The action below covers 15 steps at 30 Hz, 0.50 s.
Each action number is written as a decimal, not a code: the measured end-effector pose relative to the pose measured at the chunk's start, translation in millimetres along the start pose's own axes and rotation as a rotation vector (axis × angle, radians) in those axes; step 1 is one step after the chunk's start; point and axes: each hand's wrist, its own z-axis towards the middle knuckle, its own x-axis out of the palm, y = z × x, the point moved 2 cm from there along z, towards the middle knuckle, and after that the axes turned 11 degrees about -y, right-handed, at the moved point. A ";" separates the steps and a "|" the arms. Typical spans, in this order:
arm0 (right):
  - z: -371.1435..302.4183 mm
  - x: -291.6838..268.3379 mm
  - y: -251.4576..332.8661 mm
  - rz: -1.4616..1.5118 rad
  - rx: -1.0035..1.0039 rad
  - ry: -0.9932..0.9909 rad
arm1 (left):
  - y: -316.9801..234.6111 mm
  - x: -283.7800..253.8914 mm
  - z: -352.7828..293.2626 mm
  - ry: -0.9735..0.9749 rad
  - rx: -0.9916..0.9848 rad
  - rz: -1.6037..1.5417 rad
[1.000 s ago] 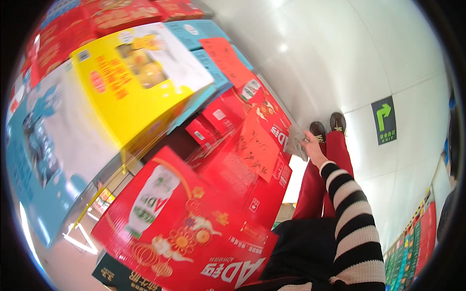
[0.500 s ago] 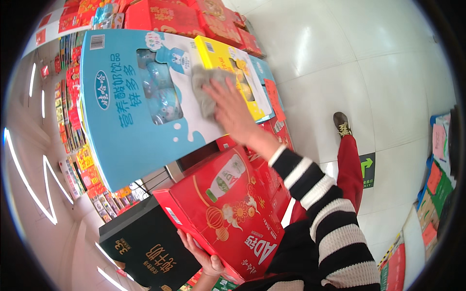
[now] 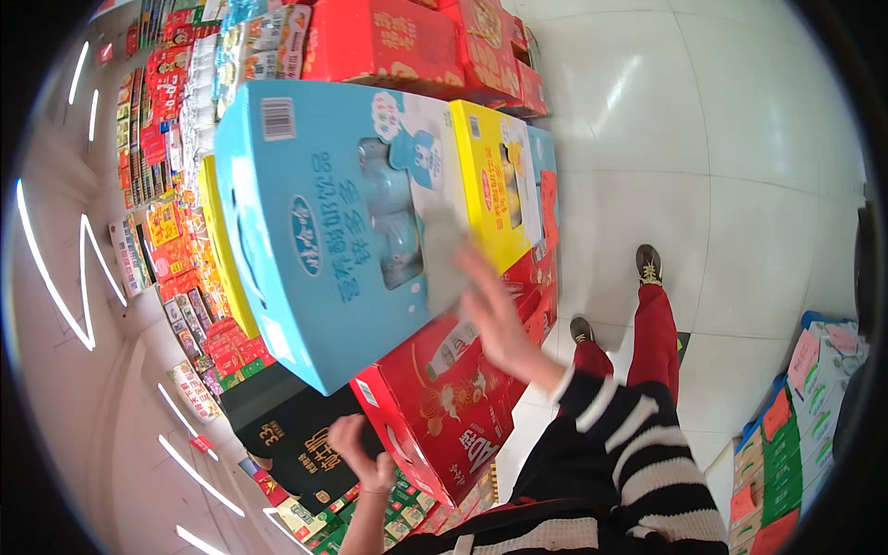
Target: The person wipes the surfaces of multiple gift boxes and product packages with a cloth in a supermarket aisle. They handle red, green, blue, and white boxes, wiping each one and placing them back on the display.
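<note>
My right hand (image 3: 499,324), blurred by motion, presses a grey cloth (image 3: 446,264) against the front of a blue and white drink carton (image 3: 277,305). Beside that carton stands a yellow drink carton (image 3: 481,185). Below them is a red gift carton (image 3: 444,407) with a printed bottle and lanterns. My left hand (image 3: 361,455) is off the red carton, its fingers loosely bent and the thumb apart, holding nothing. It is in front of a black carton (image 3: 305,444) and close to the red carton's edge.
More red cartons (image 3: 384,46) are stacked beyond the blue one. Packed shelves (image 3: 166,231) stretch away at the left. At the right lies a pale tiled floor (image 3: 629,213), with other stacked goods (image 3: 795,416) at the lower right. My feet stand on the tiles.
My right hand and the cloth have moved down across the blue carton, away from the yellow one. My left hand has let go of the red carton. The view has shifted.
</note>
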 end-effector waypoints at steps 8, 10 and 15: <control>125.5 87.7 49.9 -0.284 -0.676 0.121 | -84.5 0.4 268.7 -0.110 0.393 -0.057; 165.2 77.8 48.3 -0.269 -0.608 0.071 | -97.0 10.7 285.3 0.014 0.381 -0.082; 117.0 70.7 53.2 -0.162 -0.467 -0.064 | -109.0 16.6 287.5 0.105 0.406 -0.048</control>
